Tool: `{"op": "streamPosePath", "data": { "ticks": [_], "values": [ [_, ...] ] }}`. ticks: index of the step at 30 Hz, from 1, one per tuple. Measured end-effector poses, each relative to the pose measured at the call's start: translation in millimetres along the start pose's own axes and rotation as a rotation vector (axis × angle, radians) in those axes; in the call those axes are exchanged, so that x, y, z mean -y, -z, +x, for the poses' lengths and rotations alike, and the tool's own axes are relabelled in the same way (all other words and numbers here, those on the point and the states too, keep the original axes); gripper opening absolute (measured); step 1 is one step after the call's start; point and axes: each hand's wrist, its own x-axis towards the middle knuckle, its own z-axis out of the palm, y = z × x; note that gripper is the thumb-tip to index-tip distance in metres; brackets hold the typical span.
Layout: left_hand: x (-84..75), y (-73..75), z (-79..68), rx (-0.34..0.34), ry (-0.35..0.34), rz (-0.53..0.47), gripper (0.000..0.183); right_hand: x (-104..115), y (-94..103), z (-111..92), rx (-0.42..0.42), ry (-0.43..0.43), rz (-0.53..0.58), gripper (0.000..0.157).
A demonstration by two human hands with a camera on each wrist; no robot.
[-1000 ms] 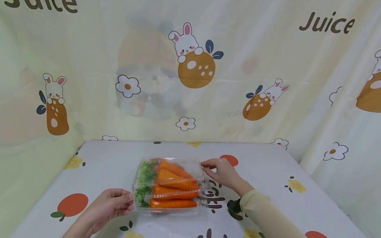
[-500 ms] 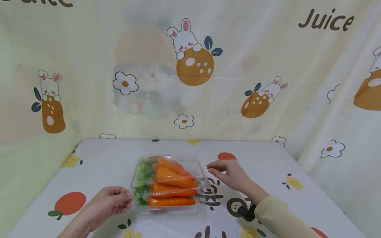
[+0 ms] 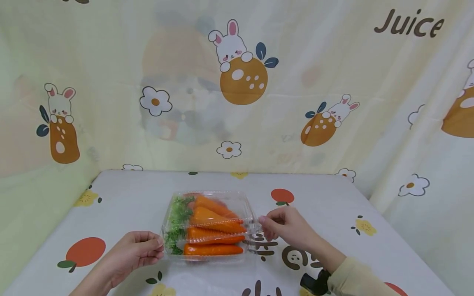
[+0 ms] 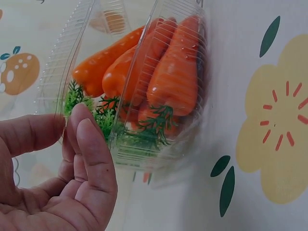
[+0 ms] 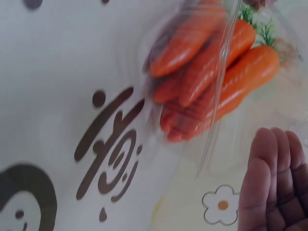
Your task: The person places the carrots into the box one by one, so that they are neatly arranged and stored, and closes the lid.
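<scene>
A clear plastic clamshell box (image 3: 240, 201) lies on the table, with its lid down. Inside are several glossy orange carrots (image 3: 212, 249), their green tops (image 3: 175, 238) toward the left end. At the box's left edge, my left hand (image 3: 142, 248) pinches the rim between thumb and fingers; the left wrist view shows the same hand (image 4: 72, 178) from the palm side. My right hand (image 3: 286, 224) is at the right rim, thumb and fingertips close to its edge. In the right wrist view the fingers (image 5: 267, 154) look fairly straight, with nothing visible between them.
The table (image 3: 318, 193) wears a white cloth printed with fruit, flowers and lettering. A patterned curtain (image 3: 185, 49) rises along the back and both sides. Near the right sleeve (image 3: 352, 275) a black object (image 3: 314, 283) is at the wrist.
My right hand has left the far right part of the rim, drawn away to the right, then come nearer the rim's middle. The left hand keeps its place; the view shifts slightly.
</scene>
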Motion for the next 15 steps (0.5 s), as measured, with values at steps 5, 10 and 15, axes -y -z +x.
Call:
{"op": "streamPosePath", "data": {
  "ticks": [5, 10, 15],
  "values": [
    [-0.1, -0.9, -0.6, 0.002, -0.002, 0.009, 0.018, 2.9, -4.4, -2.7, 0.079, -0.066, 0.045, 0.041],
    [0.2, -0.7, -1.0, 0.008, -0.002, 0.002, 0.018, -0.5, -7.3, -2.5, 0.149, -0.059, 0.088, 0.038],
    [1.9, 1.7, -1.7, 0.031, -0.008, -0.029, 0.016, -4.4, -10.4, -1.6, 0.217, -0.065, 0.145, 0.037]
  ]
}}
